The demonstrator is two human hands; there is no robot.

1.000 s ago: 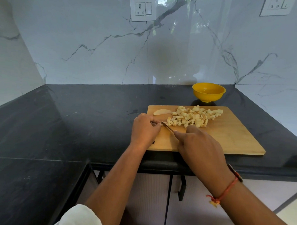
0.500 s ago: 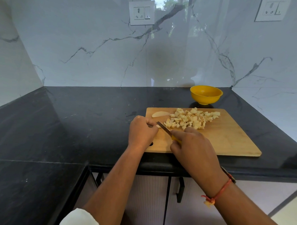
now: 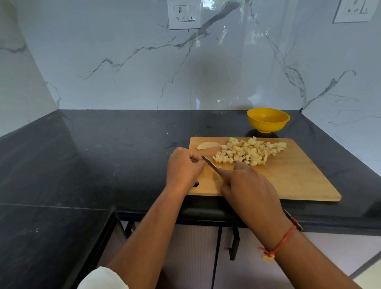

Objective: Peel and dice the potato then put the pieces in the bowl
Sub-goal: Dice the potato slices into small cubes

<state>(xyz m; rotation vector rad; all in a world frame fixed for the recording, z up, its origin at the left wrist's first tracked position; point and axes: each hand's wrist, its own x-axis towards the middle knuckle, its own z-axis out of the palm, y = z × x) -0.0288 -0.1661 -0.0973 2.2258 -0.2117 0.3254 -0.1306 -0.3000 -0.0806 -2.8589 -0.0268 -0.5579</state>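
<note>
right hand (image 3: 248,189) grasps the knife (image 3: 209,163); left hand (image 3: 184,168) is curled at its tip, and what it holds i cannot tell. potato cubes (image 3: 247,154) heap on the board's (image 3: 292,180) far half, with the bowl (image 3: 265,125) just beyond. they look light, wet and slippery, so likely best scooped from beneath, not pinched.

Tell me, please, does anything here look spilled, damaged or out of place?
Nothing is spilled or broken. One uncut potato slice lies alone at the far left corner of the cutting board, apart from the diced pile. A small wet-looking smear marks the counter beside it. The right hand grips the knife normally.
</note>
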